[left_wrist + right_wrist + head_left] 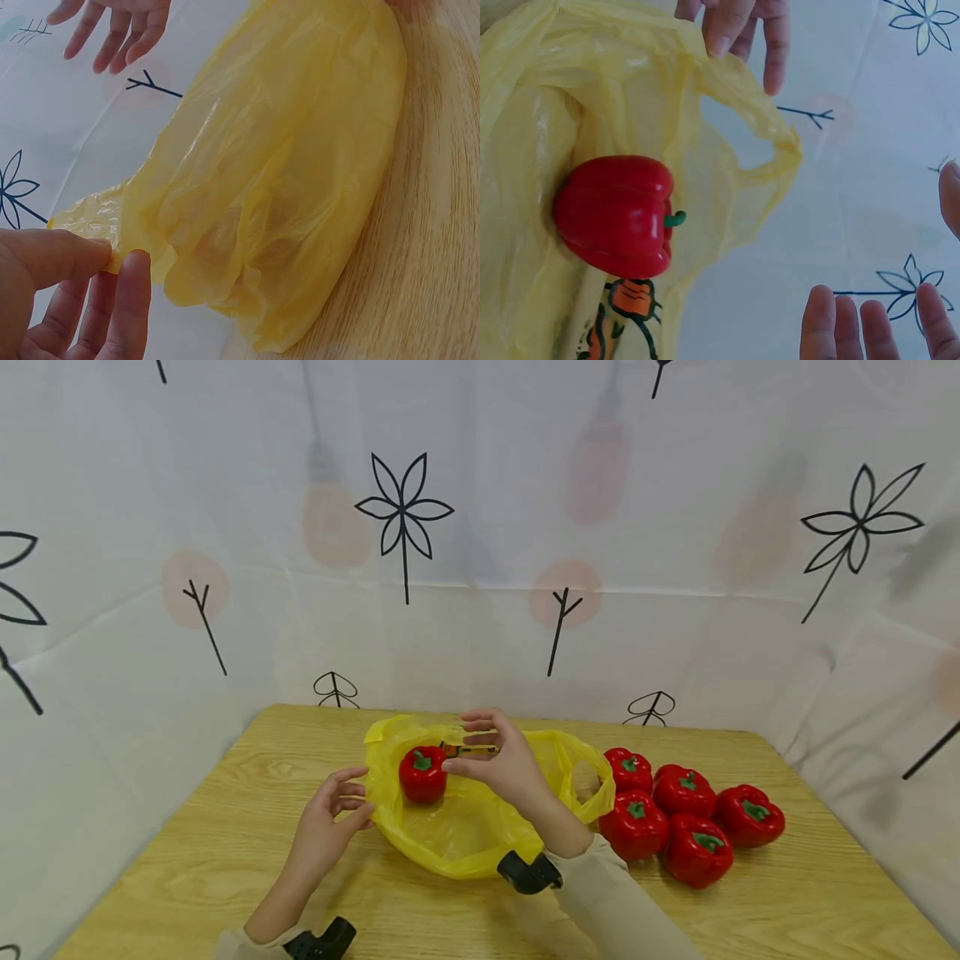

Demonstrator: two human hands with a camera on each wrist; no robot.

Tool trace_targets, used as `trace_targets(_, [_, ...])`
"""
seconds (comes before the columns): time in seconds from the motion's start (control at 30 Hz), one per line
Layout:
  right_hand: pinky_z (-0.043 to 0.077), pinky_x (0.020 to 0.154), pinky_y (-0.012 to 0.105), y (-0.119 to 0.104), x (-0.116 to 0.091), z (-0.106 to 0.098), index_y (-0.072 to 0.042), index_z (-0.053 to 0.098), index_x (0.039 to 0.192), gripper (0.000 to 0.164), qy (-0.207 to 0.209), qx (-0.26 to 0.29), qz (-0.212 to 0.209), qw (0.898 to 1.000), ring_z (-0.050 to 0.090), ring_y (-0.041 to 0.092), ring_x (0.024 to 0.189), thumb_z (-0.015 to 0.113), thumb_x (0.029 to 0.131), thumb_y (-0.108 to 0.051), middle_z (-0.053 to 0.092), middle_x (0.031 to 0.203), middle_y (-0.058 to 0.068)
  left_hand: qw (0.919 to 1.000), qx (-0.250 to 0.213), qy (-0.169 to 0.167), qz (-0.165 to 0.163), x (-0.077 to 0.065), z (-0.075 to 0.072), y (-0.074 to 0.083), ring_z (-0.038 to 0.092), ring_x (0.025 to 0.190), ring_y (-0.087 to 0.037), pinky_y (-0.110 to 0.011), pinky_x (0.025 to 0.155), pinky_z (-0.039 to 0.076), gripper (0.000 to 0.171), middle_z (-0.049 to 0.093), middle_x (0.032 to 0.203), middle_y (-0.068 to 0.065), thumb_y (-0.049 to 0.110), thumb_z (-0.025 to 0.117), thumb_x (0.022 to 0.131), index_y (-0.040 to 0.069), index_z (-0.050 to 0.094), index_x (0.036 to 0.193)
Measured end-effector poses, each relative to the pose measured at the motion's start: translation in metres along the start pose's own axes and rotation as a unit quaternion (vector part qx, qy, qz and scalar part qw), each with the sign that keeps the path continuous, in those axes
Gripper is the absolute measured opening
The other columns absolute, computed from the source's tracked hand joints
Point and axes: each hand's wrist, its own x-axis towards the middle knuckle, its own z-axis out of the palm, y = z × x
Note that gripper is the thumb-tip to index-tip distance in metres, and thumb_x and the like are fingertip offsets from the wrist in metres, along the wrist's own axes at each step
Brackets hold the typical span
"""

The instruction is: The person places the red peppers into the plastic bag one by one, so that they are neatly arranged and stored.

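Note:
A yellow plastic bag (450, 852) lies spread with its mouth up on the wooden table. Inside it, toward the left, sits a red bell pepper (422, 777) with a green stem. My left hand (333, 810) pinches the bag's left edge between thumb and fingertips, as the left wrist view shows. Over the bag's mouth hovers my right hand (502, 760), fingers spread, holding nothing. In the right wrist view its fingers (874, 330) stand apart from the pepper (615, 216). Beside the pepper is a thing with an orange and black pattern (632, 300), partly hidden.
Several more red bell peppers (693, 850) are grouped on the table (225, 827) to the right of the bag, two of them right by its handle (600, 777). A white cloth (480, 643) with plant drawings hangs behind the table and along its sides.

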Motion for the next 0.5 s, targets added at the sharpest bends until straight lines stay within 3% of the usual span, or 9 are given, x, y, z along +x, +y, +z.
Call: trace_targets(0.5, [0.051,0.086,0.034,0.003,-0.015,-0.016,-0.006,0.052,0.120,0.051,0.029,0.006,-0.014,0.999,0.053,0.027,0.104,0.077,0.075,-0.006,0.051,0.117,0.012,1.0000,0.001,0.002,0.000,-0.001,0.000,0.000,0.056,0.089,-0.021,-0.029,0.068,0.056,0.044,0.052,0.105,-0.016,-0.003,0.064,0.085,0.009,0.052,0.125])
